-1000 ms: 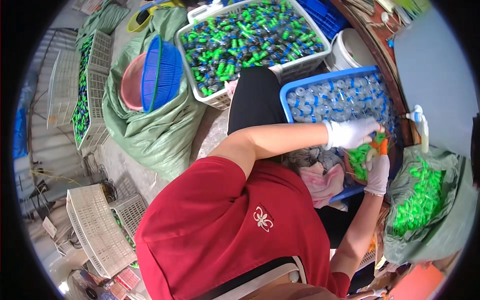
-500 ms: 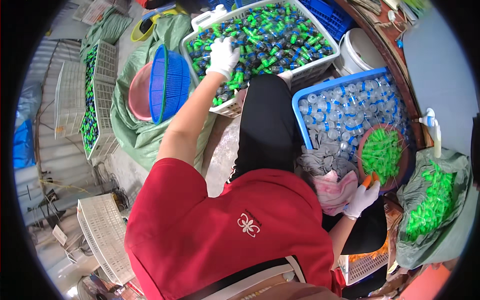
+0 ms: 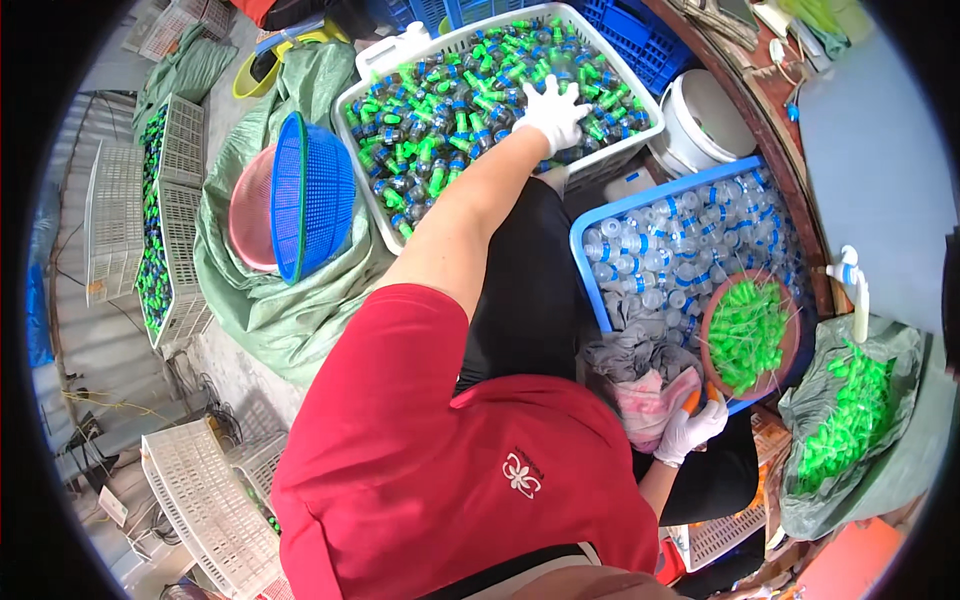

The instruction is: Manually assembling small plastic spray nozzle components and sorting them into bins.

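Green-topped dark pieces (image 3: 440, 130) fill the white crate (image 3: 614, 150) at the far side, where a worker's gloved left hand (image 3: 553, 112) lies over the heap, open, fingers spread wide; whether its fingertips press on any one piece cannot be told.

Near the lap, the gloved right hand (image 3: 693, 430) is half curled just beside a pink-and-white cloth (image 3: 650, 400), with orange coverings at the fingertips; whether anything is pinched there is not clear.

To the right, a blue tub (image 3: 592, 285) holds many clear pieces (image 3: 660, 240) with blue bands and no green tops to be seen. Over the tub's near right part sits a reddish-brown bowl (image 3: 792, 345) heaped with loose green parts (image 3: 748, 335), thin strands poking out. More green parts lie in a sack (image 3: 812, 500) farther right.

By appearance, work is well short of its end: the crate's green-topped stock seems the joined portion, as do like pieces in white baskets (image 3: 180, 240) at left, while the clear pieces and the bowl's loose supply, both plentiful, look to be what remains unjoined.
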Demonstrator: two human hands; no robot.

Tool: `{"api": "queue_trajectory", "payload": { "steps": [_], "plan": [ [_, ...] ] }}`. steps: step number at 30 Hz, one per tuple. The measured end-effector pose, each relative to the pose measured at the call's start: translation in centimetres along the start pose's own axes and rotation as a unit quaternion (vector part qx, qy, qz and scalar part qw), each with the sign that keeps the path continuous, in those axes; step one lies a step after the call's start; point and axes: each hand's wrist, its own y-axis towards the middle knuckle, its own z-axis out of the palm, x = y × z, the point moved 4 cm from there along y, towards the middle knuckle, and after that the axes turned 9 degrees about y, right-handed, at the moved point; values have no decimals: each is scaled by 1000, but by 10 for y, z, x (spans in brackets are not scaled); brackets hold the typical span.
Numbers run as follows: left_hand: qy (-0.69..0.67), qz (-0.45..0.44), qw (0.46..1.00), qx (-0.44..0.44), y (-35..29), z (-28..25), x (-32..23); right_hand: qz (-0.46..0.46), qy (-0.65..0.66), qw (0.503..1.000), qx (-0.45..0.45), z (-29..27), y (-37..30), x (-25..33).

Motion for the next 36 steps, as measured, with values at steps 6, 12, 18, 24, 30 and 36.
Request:
{"api": "queue_trajectory", "payload": {
  "steps": [6, 12, 18, 24, 30, 36],
  "plan": [
    [-41, -106, 989, 91, -16, 14, 57, -4, -3, 1000, 18, 4, -1, -4],
    [11, -122, 992, 9, -42, 51, 120, -7, 4, 1000, 15, 7, 1, -10],
    [46, -171, 978, 108, -83, 78, 180, -8, 1, 1000, 15, 6, 0, -9],
    [-128, -240, 954, 122, -147, 81, 219, 5, -3, 1000, 26, 4, 1, -10],
    [-180, -156, 970, 51, -199, 57, 184, -19, -10, 1000, 22, 7, 1, -8],
    [-214, -135, 966, -52, -234, 43, 162, -29, 3, 1000, 8, 6, 3, -5]
  ]
}}
